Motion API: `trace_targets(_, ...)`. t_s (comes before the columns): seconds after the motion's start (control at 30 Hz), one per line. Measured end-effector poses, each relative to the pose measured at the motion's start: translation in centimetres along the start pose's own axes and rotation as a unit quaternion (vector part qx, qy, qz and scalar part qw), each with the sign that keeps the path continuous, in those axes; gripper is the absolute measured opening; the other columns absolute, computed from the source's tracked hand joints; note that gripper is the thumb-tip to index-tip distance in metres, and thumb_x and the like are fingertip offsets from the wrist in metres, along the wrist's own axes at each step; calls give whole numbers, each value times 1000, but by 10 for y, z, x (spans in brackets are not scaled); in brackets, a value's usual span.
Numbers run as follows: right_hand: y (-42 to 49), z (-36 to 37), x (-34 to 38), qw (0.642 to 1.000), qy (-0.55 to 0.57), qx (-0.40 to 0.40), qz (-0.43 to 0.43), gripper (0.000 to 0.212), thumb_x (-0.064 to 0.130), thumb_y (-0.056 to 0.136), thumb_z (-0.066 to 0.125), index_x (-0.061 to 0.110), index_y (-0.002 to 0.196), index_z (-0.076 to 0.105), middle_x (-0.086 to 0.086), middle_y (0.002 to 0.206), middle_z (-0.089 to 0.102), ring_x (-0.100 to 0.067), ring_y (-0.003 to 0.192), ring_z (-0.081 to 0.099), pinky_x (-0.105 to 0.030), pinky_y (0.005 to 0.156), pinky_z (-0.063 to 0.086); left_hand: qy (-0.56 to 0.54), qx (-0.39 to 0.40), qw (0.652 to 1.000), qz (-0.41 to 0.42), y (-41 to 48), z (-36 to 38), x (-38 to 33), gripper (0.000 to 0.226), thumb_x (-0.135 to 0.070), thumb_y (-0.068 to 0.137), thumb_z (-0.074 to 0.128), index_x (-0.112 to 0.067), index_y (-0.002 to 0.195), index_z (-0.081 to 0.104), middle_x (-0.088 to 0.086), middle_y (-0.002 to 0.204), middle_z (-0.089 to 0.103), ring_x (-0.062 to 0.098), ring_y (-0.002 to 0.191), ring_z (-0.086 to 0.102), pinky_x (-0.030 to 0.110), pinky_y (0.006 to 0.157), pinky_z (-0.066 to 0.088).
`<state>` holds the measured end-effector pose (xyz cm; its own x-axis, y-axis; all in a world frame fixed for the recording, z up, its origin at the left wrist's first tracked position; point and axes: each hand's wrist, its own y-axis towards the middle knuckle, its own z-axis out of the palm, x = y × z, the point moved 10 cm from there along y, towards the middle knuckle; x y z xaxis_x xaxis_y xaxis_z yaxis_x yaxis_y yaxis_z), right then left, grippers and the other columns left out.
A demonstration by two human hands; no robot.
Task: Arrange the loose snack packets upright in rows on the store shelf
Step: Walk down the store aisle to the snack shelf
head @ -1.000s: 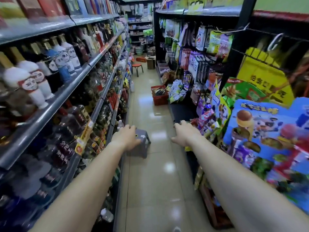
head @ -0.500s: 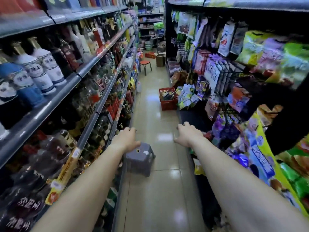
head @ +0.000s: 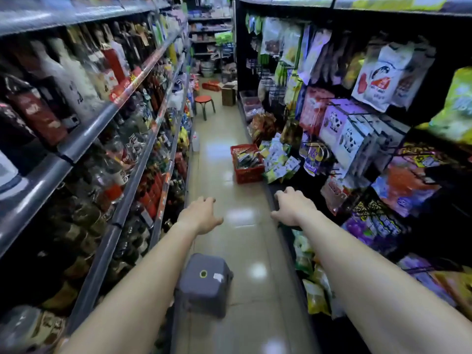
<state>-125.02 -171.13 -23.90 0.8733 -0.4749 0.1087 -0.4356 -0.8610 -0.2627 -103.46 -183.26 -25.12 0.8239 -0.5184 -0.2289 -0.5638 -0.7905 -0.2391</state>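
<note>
I look down a shop aisle with both arms stretched forward. My left hand [head: 201,215] hangs over the floor with its fingers loosely apart and holds nothing. My right hand [head: 293,208] is also empty, fingers spread, near the edge of the low right shelf [head: 283,226]. A pile of loose snack packets [head: 278,159] lies on that shelf farther ahead, beside a red basket [head: 246,164] holding more packets. Hanging snack bags [head: 342,129] cover the right-hand rack. Yellow-green packets [head: 315,295] lie low on the right, near my forearm.
Bottle shelves [head: 107,123] line the left side of the narrow aisle. A grey plastic stool [head: 204,284] stands on the tiled floor under my left arm. Farther down are a red-topped stool [head: 203,100], a cardboard box [head: 228,94] and more shelves.
I have moved forward along the aisle. The grey stool, once ahead of my left hand, now sits below my forearm. The red basket and packet pile are closer. Both hands stay empty.
</note>
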Motion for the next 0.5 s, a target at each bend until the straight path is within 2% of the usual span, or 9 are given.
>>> trace_targets(0.3, 159, -22, -25, 999, 25, 15, 34, 68, 56, 88, 55, 19, 144, 43, -11, 144, 38, -35, 130, 41, -48, 98, 46, 24, 31, 999, 34, 178, -20, -16, 74, -49, 88, 57, -16, 148, 33, 12, 146, 41, 33, 132, 42, 45, 104, 42)
trace_targets(0.5, 284, -32, -75, 998, 32, 30, 49, 63, 50, 88, 58, 19, 141, 44, -11, 143, 39, -35, 128, 43, -49, 97, 47, 35, 40, 998, 42, 312, -29, -52, 72, -48, 89, 57, -16, 149, 32, 11, 145, 42, 32, 130, 44, 43, 99, 42)
